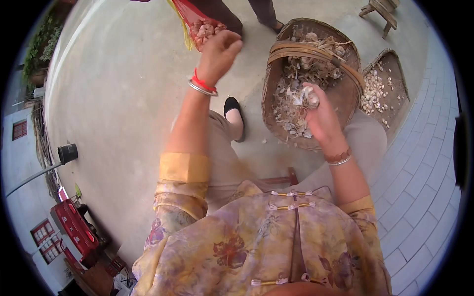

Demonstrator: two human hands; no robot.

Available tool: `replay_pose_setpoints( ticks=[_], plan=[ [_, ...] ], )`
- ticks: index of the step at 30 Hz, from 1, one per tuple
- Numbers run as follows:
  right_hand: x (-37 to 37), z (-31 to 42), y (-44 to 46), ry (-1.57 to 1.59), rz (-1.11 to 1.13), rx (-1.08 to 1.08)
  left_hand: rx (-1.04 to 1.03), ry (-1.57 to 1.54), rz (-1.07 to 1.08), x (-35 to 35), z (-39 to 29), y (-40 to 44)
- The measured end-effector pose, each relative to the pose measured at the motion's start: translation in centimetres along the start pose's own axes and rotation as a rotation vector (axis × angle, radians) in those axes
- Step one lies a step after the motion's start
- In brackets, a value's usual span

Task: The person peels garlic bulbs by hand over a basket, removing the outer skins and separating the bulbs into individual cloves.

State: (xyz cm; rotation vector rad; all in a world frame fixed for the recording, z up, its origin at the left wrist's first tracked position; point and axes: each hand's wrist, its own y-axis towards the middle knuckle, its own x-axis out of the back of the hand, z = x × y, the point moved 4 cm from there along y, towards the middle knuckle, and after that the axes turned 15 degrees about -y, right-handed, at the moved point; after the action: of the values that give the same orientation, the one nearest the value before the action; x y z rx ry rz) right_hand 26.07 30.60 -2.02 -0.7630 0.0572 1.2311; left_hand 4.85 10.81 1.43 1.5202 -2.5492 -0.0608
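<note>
My right hand point(324, 118) holds a garlic bulb point(312, 97) above a woven basket point(266, 106). Papery skins and several more bulbs lie in the basket, whose bamboo handle point(313, 49) arches across it. At upper left, my left hand point(220, 55) is raised with its fingers curled and thumb close to them. Just beyond it hangs a red mesh bag point(186, 11) with reddish-looking garlic point(204, 30) at its bottom. Whether the hand touches the bag, or has anything small between its fingers, I cannot make out.
A scoop-shaped woven tray point(395, 74) with loose cloves stands right of the basket. Another person's dark-trousered legs point(217, 12) are at the top. A wooden stool point(380, 15) is at top right. A red vehicle point(74, 227) stands lower left.
</note>
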Motion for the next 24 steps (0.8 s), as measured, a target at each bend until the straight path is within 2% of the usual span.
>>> replay_pose_setpoints(
  ticks=[1,3,5,6,8,12,15,17,18,24],
  plan=[
    [0.2,0.1,0.0,-0.015,0.002,0.021,-0.116,0.021,0.036,-2.8,-1.1,-1.5],
    [0.2,0.6,0.1,-0.028,-0.025,0.038,-0.001,0.019,0.168,-8.0,-4.1,-4.4],
    [0.1,0.6,0.2,-0.034,-0.045,0.047,-0.013,0.054,0.132,-11.3,-5.8,-7.0],
    [0.1,0.5,0.2,-0.084,-0.05,0.071,-0.011,0.056,0.133,-12.2,-6.0,-7.9],
    [0.3,0.4,0.3,-0.132,-0.055,0.105,-0.158,0.163,0.073,-13.3,-6.3,-9.0],
    [-0.3,0.4,-0.2,-0.267,-0.04,0.184,-0.086,0.161,0.093,-14.1,-4.7,-8.8],
    [-1.1,1.1,-0.9,-0.284,-0.061,0.226,-0.068,0.24,0.199,-14.8,-4.3,-7.6],
    [-0.3,1.4,-1.0,-0.288,-0.114,0.241,-0.15,0.161,0.149,-15.3,-4.0,-7.0],
    [0.4,1.3,-0.8,-0.292,-0.092,0.23,-0.042,0.097,0.162,-15.3,-3.6,-6.8],
    [1.1,2.7,-1.3,-0.281,-0.078,0.296,0.077,-0.328,0.093,-16.0,-2.4,-6.3]
  ],
)
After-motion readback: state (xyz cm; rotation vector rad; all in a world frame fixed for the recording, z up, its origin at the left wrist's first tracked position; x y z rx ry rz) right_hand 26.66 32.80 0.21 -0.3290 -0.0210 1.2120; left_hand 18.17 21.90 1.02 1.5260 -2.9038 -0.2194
